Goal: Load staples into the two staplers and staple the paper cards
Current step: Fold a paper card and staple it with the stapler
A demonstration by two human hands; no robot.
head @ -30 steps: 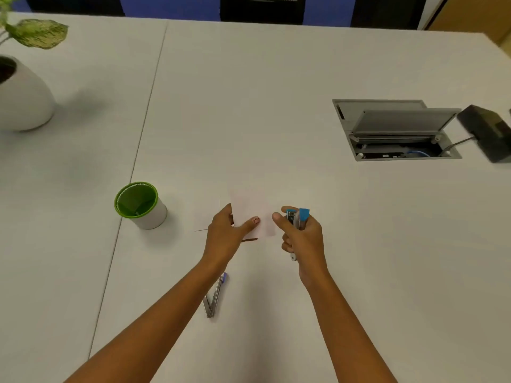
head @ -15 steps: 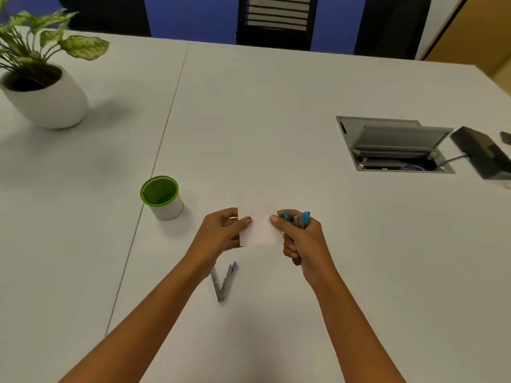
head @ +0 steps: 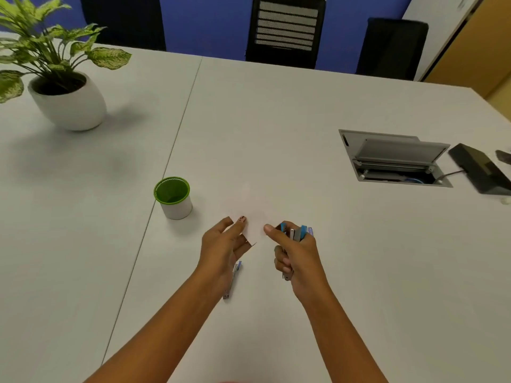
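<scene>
A pale white paper card [head: 253,214], faint against the table, is between my two hands. My left hand [head: 224,244] pinches its near left edge, thumb on top and fingers underneath. My right hand [head: 297,252] grips a blue and metal stapler [head: 297,233], which stands upright in the fist, and its index finger points at the card's right edge. A second stapler [head: 233,280] with a blue tip lies on the white table [head: 276,120], partly hidden under my left wrist.
A green-rimmed white cup [head: 172,197] stands left of my hands. A potted plant [head: 66,100] is at the far left. An open cable box [head: 392,158] and a black device [head: 481,172] sit at the right. Chairs [head: 286,31] line the far edge.
My left hand went from lying flat on the card to pinching its edge. My right hand kept its grip on the blue stapler. The view has tilted up.
</scene>
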